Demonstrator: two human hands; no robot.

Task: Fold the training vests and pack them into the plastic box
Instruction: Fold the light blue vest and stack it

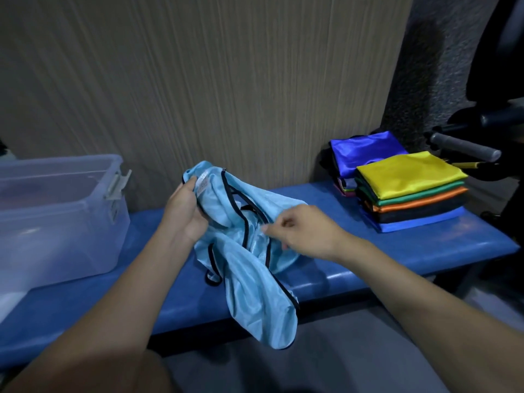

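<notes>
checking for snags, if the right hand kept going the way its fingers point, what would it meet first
The right hand points left, pinching the light blue vest. Beyond that fabric it would probably meet the left hand first, though depth is unclear.

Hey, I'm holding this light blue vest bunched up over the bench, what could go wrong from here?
1. The light blue vest is crumpled, its lower end hanging over the blue bench edge; it may slide floorward if the left hand or right hand loosens.
2. Its black-trimmed straps look twisted, so a fold may trap a tangle.
3. The folded vest stack sits near the bench's right end; a sweeping elbow might topple it.
</notes>
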